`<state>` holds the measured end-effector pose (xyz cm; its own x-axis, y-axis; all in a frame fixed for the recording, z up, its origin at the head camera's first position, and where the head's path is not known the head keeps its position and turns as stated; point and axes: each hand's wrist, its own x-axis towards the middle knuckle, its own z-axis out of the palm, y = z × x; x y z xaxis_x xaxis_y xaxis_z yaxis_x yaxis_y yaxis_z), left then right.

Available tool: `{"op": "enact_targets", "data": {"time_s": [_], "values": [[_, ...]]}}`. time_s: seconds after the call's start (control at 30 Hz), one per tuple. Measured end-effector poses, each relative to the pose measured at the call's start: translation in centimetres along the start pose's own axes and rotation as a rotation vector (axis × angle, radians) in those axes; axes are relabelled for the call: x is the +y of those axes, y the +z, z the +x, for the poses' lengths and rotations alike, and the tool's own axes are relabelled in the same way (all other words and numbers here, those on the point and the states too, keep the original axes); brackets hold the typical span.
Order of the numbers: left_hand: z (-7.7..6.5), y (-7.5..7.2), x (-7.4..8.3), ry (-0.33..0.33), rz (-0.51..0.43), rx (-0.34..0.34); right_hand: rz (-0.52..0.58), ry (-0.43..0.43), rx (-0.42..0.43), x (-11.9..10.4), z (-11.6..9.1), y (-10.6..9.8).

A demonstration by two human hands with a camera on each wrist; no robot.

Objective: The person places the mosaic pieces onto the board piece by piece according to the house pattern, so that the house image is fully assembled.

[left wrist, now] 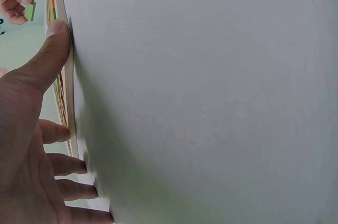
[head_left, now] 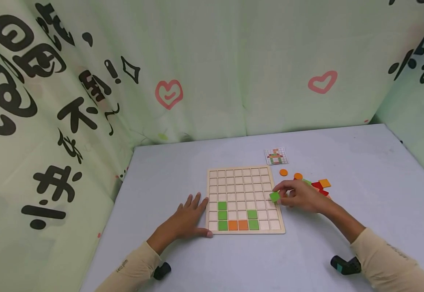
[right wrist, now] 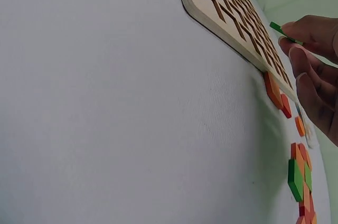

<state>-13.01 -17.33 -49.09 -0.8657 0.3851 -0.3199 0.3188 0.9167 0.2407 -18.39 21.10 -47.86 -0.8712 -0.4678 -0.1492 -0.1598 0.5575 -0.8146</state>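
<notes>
A wooden grid board [head_left: 239, 184] lies on the table. Three green tiles [head_left: 222, 215] stand in a column at its lower left, two orange tiles [head_left: 237, 225] fill part of the bottom row, and two more green tiles [head_left: 252, 220] sit to their right. My left hand [head_left: 188, 219] has its fingers spread, with thumb and fingertips at the board's left edge. Between thumb and fingers, my right hand [head_left: 301, 196] pinches a green square tile [head_left: 274, 197] over the board's right edge. The same tile [right wrist: 281, 30] shows tilted in the right wrist view.
Right of the board, partly behind the right hand, lie loose red, orange and green pieces [head_left: 324, 183]. An orange round piece [head_left: 283, 172] is near the board's upper right corner. Behind it lies a pattern card [head_left: 276, 155]. Pale curtains [head_left: 244, 73] hang around the table.
</notes>
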Motion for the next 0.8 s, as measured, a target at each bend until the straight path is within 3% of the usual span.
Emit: {"op": "enact_targets", "data": {"time_s": [0.3, 0.8], "values": [[-0.1, -0.2, 0.2, -0.002, -0.002, 0.005, 0.029, 0.019, -0.022, -0.7, 0.4, 1.6], [0.0, 0.1, -0.1, 0.008, -0.01, -0.003, -0.031, -0.053, -0.002, -1.4, 1.6, 4.5]]}}
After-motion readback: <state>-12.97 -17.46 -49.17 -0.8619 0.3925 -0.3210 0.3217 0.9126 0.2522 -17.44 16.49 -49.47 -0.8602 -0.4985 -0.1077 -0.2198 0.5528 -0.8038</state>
